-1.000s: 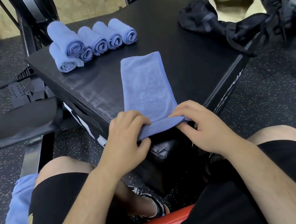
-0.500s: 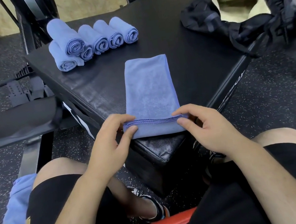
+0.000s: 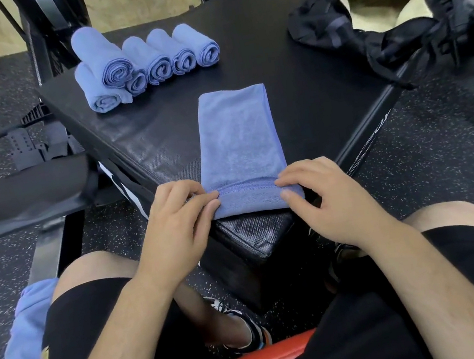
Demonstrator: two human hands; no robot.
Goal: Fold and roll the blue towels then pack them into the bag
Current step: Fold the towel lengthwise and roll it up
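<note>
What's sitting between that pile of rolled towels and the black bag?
Nothing. In the head view, only bare black box top separates the rolled towels from the bag.

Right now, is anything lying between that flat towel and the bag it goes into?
Nothing visible lies on the box between the towel and the bag at the far right. The rolled towels sit far left, off that path. The left hand and right hand pinch the towel's near edge.

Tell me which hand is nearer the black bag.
Right. The right hand pinches the folded towel at its near right corner, on the side of the black bag; the left hand pinches the left corner, farther away.
</note>
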